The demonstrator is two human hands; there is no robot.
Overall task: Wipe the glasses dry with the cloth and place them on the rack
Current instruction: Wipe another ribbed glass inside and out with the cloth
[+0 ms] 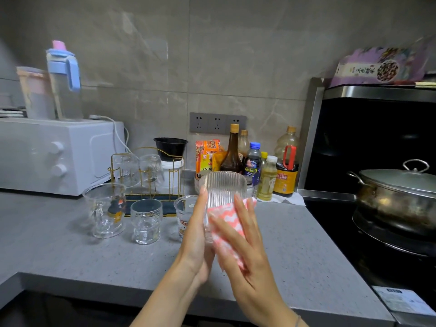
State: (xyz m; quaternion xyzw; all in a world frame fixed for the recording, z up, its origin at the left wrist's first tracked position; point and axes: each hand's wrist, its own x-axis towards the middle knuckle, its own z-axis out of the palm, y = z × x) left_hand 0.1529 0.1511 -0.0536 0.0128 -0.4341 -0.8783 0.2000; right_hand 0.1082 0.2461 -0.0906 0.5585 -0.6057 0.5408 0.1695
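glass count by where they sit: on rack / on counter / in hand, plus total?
Racked glasses, upside down: 2
Counter glasses, upright: 3
Held glass, ribbed: 1
Total: 6

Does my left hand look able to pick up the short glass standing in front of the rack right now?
Probably not yet: the left hand holds the ribbed glass while the right hand presses the cloth on it. Nothing blocks the short glass itself.
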